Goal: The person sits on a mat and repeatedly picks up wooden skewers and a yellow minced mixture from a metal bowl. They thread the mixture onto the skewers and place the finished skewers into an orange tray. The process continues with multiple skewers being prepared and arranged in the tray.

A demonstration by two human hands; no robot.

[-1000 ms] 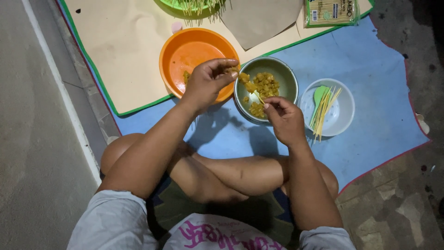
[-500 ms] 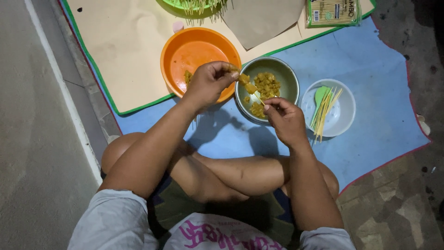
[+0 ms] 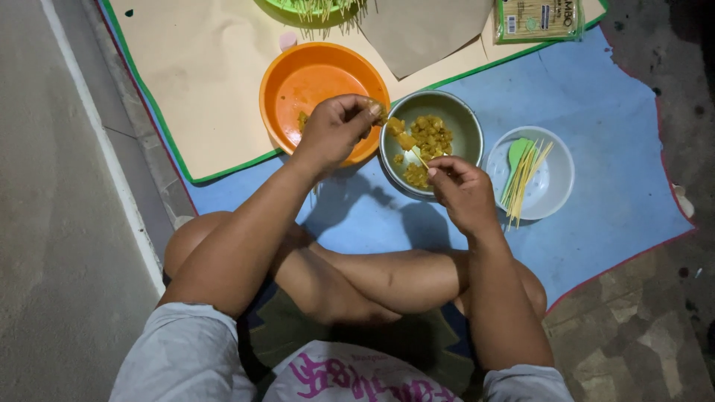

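A blue mat [image 3: 596, 97] covers the floor in front of the seated person, and a tan sheet [image 3: 201, 74] with a green border lies over its far-left part, so every dish sits on a covering and not on bare ground. The mat's right edge runs out just past the white bowl, where rough stone begins; on the left a pale strip marks the limit. An orange bowl [image 3: 313, 78] rests on the tan sheet's near edge, almost empty but for a few yellow scraps, and touching or nearly touching it on the right is a metal bowl [image 3: 458, 119] holding yellow food cubes [image 3: 432, 134], both within easy arm's reach above the crossed legs. A white bowl [image 3: 551, 186] just beside the metal one keeps a bundle of thin sticks [image 3: 525, 175] and a green spoon [image 3: 516, 152] close to the right hand. The left hand [image 3: 331, 134] hovers over the gap between orange and metal bowls, its grip pinched on a yellow cube at the fingertips. The right hand [image 3: 462, 193] sits over the metal bowl's near rim, its grip pressed around a skewer [image 3: 417, 154] that points up-left with cubes threaded near its tip. Open mat lies between the bowls and knees.
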